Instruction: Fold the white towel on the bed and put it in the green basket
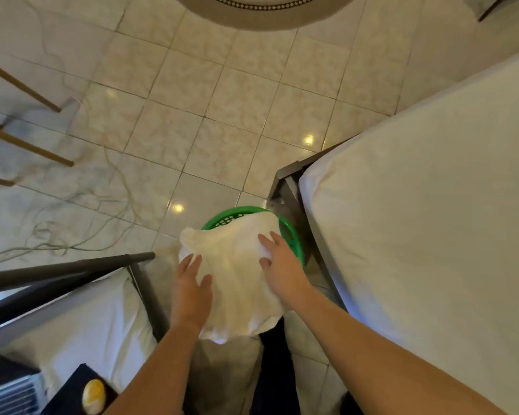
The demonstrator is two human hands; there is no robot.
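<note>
The folded white towel (234, 265) is above the green basket (291, 232), covering most of its opening; only the basket's far rim and right side show. My right hand (279, 262) lies flat on the towel's right part, with the thumb curled at a fold. My left hand (192, 283) is at the towel's left edge, fingers spread, and part of the towel drapes beside it. The basket stands on the tiled floor between two beds.
A bed with a white sheet (432, 220) fills the right side, its grey frame corner (285, 187) beside the basket. A second bed (87, 324) with a dark rail (72, 265) is at lower left. Cables (81, 223) trail on the floor; wooden legs (27, 145) at left.
</note>
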